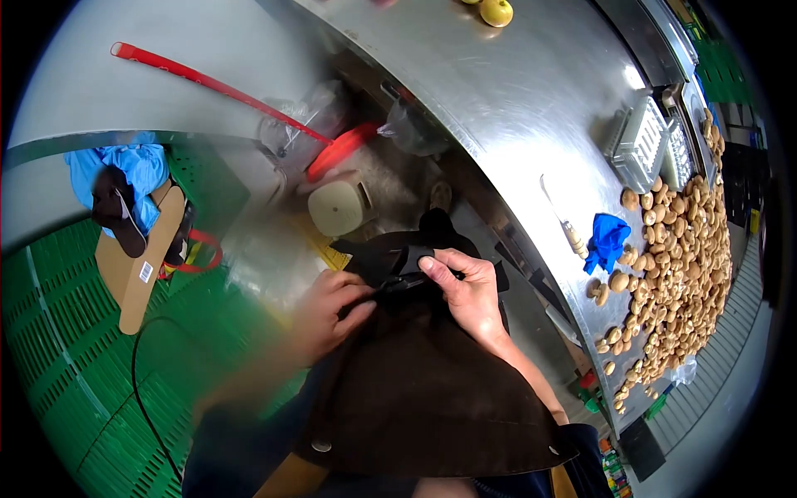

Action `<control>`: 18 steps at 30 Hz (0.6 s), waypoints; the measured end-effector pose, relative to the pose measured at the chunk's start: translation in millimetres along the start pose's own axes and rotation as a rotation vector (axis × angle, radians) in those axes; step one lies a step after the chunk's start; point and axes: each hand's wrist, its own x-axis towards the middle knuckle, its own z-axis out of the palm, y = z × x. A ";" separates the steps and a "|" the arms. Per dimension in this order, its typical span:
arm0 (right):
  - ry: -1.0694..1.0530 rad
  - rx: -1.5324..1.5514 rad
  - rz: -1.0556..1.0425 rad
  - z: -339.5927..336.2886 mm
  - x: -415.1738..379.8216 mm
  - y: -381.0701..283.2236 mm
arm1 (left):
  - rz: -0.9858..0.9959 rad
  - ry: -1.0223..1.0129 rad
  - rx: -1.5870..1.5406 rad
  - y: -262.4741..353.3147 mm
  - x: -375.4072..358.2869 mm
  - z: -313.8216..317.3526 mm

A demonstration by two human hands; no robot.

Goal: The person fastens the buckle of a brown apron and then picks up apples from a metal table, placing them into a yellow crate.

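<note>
steel table (515, 100) | barcode (145, 271) | right hand (470, 290) pinches black strap (408, 260) | left hand (330, 314) curled, hold unclear

Right fingers (455, 259) pinch black material (408, 260) above brown cloth (432, 382), left fingers (347, 294) near.

From the head the view is aimed forward and down: dark brown cloth (423, 390) is caught close below, a shiny grey metal table (506, 100) farther off, upper right.

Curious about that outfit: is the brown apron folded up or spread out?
Spread out: the brown apron lies broad, with a metal stud showing near one corner.
</note>
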 end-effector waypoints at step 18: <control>-0.236 0.167 0.332 -4.6 4.5 -16.5 | -0.314 0.038 -0.913 -9.1 12.4 42.3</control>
